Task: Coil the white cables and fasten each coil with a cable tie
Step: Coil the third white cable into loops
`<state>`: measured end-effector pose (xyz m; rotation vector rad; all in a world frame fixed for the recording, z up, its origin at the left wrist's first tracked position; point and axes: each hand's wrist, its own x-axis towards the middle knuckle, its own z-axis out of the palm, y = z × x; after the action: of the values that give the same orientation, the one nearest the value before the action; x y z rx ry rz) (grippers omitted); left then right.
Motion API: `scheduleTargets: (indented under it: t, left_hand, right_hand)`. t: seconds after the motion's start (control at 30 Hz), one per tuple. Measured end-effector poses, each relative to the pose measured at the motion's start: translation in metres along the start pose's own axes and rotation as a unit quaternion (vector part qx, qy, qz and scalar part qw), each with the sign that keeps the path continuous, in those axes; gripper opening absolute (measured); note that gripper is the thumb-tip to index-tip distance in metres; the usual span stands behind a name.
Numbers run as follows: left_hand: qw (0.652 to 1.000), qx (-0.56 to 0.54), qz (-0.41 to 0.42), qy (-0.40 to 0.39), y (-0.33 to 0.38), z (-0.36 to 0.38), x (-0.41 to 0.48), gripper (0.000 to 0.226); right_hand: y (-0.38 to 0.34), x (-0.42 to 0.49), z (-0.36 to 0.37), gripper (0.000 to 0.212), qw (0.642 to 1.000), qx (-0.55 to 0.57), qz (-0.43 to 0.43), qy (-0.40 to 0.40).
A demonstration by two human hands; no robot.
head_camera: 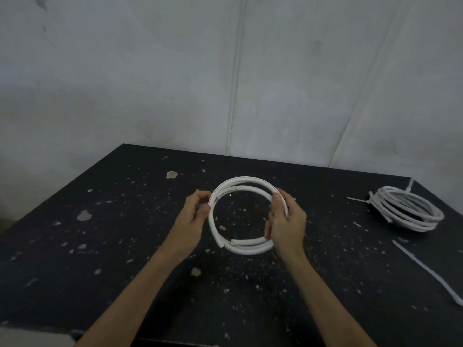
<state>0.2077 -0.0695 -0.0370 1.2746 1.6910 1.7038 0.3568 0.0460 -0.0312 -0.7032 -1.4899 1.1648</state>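
While the coil is not yet tied, both hands hold it at centre frame, just above the black speckled table point(100, 246).

- Left hand point(194, 214): fingers curled, thumb and fingertips pinching the ring's left side. Nothing else in it.
- Coil point(246, 181): white cable, about two to three turns, roughly round. Turns lie loosely side by side and are not locked. Two cut ends show at the ring's lower left, one poking slightly inward.
- Right hand point(288, 221): fingers wrapped round the ring's right side, thumb on the inner face. A fuller grip than the left.

Handling, judged: the cable looks thick-walled and springy. It keeps a wide curve without sagging, so it probably wants to open out if either grip slackens. Light, since two easy grips carry it. The jacket looks smooth, so turns may slide past one another. Not fragile.

Where to hold, judged: keep one hand clamped across all turns, ideally over the loose ends at lower left, leaving the other free for a tie.

- Tied coil point(379, 202): right of frame, lying on the table, two tie tails sticking out. It looks finished.
- Loose tie point(426, 267): lower right, flat on the table, well apart from the hands, nearer the right hand.
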Motion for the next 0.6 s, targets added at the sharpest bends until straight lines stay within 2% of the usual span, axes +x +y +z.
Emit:
scheduleTargets:
  t: [0.07, 0.13, 0.27, 0.37, 0.5, 0.6]
  left_hand:
    - [0.995, -0.100, -0.022, -0.022, -0.001, 0.004, -0.001, 0.024]
    - [0.990, -0.140, -0.025, -0.010, -0.001, 0.005, -0.002, 0.026]
    - [0.991, -0.131, -0.034, -0.002, -0.004, 0.005, -0.002, 0.028]
    - [0.985, -0.147, -0.075, -0.038, -0.003, -0.002, -0.001, 0.039]
    - [0.982, -0.078, -0.116, -0.128, 0.013, -0.012, -0.001, 0.025]
    - [0.982, -0.035, -0.110, -0.146, 0.015, -0.012, -0.004, 0.015]
  right_hand:
    - [-0.001, -0.001, 0.000, 0.021, 1.000, 0.015, 0.005, -0.007]
    - [-0.002, -0.001, -0.001, 0.021, 1.000, 0.022, 0.010, -0.015]
    - [0.000, 0.002, -0.004, 0.021, 1.000, -0.004, 0.013, -0.018]
    - [0.000, 0.003, -0.006, 0.020, 0.999, -0.039, 0.001, -0.028]
    - [0.000, 0.000, -0.008, 0.020, 0.998, -0.038, 0.004, -0.044]
    - [0.002, 0.000, -0.009, 0.020, 0.997, -0.048, -0.002, -0.052]
